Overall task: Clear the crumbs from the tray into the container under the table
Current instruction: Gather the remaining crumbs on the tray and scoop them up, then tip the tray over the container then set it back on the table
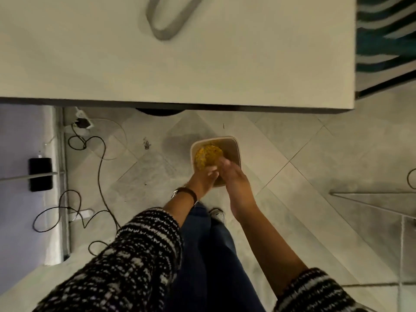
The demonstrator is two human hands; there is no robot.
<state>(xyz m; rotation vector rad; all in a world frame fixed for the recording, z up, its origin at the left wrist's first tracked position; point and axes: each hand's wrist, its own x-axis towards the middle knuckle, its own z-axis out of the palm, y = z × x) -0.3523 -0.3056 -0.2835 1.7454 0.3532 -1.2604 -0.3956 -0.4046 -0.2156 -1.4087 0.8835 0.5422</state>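
Below the table edge (180,104), both hands meet over the container (236,149) on the floor: left hand (202,179) and right hand (234,176), fingers loosely open, seem to brush yellow crumbs (206,157) in. Next, likely dusting off. The tray isn't visible.

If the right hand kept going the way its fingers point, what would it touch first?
Most likely the yellow crumbs heaped in the container on the floor; the right hand points down into it, though depth is hard to judge.
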